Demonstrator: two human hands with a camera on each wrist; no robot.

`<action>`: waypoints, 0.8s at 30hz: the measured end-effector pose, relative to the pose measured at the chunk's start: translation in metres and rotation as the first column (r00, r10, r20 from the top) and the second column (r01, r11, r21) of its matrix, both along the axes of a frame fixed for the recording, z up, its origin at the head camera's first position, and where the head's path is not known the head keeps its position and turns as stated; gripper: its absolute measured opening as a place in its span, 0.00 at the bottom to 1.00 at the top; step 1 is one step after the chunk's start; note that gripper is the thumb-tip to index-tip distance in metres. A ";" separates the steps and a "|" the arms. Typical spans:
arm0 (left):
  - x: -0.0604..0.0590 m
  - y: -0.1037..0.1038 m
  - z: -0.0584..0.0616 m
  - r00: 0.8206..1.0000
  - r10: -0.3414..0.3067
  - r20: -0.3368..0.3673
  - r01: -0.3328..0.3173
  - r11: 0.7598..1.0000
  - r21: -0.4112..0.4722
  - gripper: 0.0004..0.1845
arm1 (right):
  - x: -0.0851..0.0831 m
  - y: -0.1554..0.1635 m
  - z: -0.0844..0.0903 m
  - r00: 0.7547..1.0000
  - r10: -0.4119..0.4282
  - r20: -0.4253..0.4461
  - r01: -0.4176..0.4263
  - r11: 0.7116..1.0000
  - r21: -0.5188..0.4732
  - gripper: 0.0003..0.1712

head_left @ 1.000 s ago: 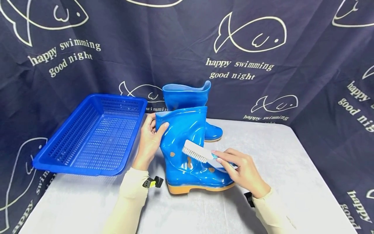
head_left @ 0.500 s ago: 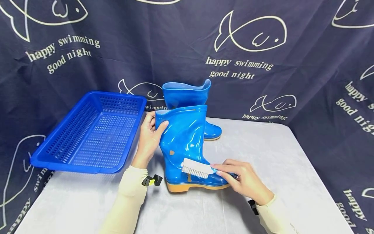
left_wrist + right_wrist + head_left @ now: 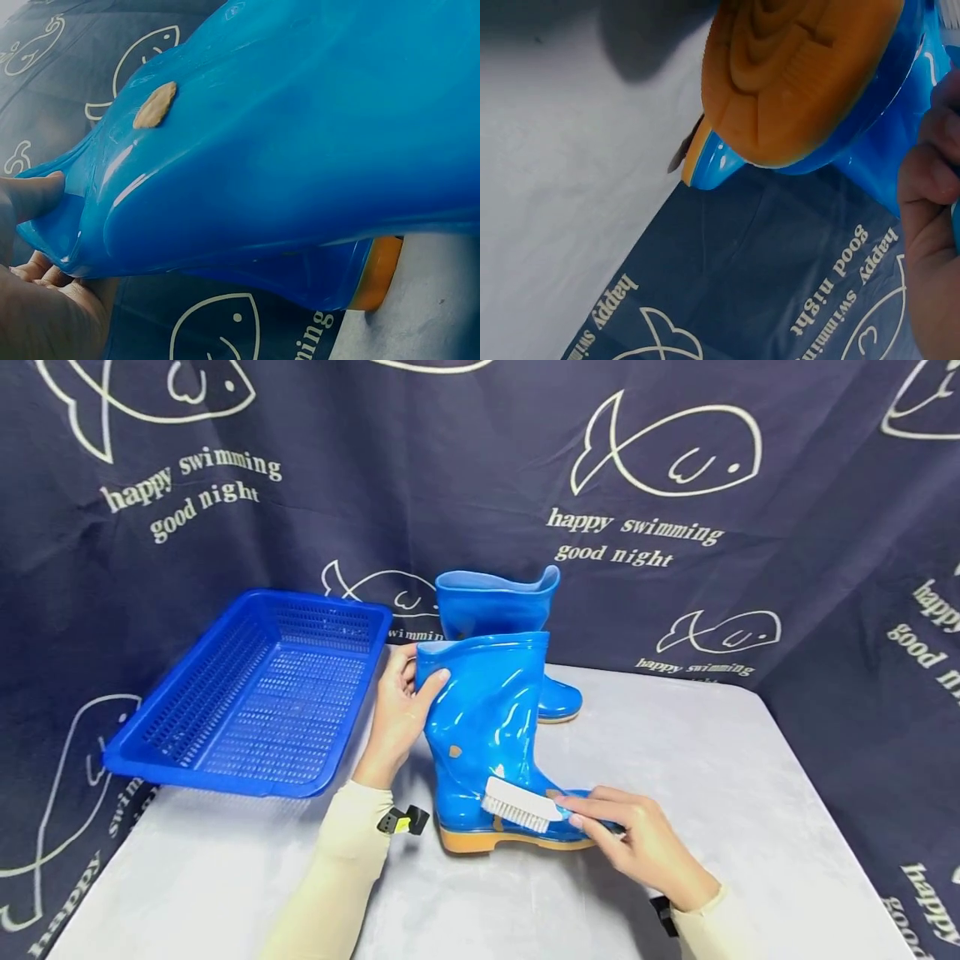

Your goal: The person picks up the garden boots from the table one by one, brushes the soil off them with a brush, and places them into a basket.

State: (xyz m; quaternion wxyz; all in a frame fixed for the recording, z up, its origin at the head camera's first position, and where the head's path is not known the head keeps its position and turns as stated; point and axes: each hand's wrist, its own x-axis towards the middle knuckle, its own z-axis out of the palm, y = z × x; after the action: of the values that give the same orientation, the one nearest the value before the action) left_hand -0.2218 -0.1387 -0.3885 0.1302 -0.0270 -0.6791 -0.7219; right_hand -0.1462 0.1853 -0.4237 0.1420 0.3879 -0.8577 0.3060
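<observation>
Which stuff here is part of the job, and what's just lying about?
In the job:
front boot, gripped near its top by the left hand
white brush, held by the right hand

Lying about:
blue basket
rear boot, untouched; probably the pair, so maybe next

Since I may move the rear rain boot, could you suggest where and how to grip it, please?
Probably pinch the rear rain boot by its open top rim, from above: it stands upright, and the front rain boot hides its lower shaft.
</observation>
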 end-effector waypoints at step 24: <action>0.005 -0.004 0.002 0.996 -0.068 0.060 0.067 0.998 0.018 0.24 | 0.005 -0.020 0.012 0.998 -0.008 -0.065 -0.003 0.986 -0.168 0.25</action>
State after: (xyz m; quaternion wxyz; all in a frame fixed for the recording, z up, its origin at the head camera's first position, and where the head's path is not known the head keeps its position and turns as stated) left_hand -0.2167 -0.1422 -0.3865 0.0854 -0.0267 -0.6758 -0.7316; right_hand -0.1409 0.1656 -0.4115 0.2027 0.3833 -0.8242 0.3642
